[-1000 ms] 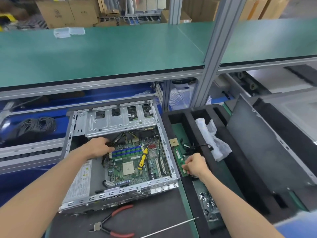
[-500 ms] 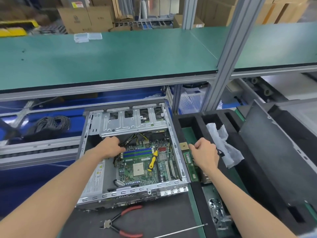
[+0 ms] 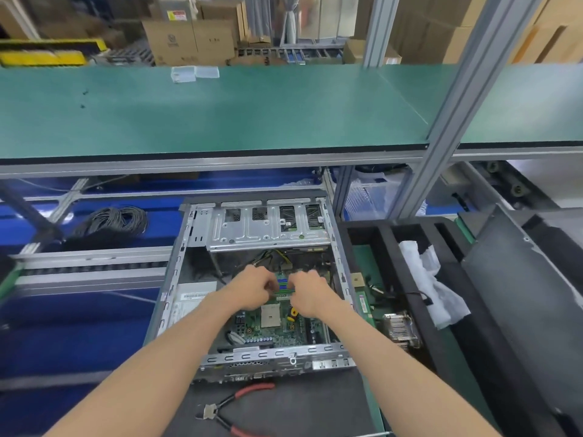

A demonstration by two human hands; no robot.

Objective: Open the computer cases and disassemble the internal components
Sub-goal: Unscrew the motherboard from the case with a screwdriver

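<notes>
Inside the open computer case, at the middle of the bench's near half, I now have both hands over the memory slots on the motherboard. A second ago my right hand was out at the black foam tray on the right, by the green boards already set there; it has come back in, so I judge the next memory stick is being released. My left hand has shifted from the cables to the slots' left end. Both hands are curled, fingertips apparently pinching the stick's ends, though the knuckles hide the latches and I cannot tell whether it is free. The yellow-handled screwdriver is mostly covered by my right wrist. Red-handled pliers lie at the bench's near edge, cut off below.
</notes>
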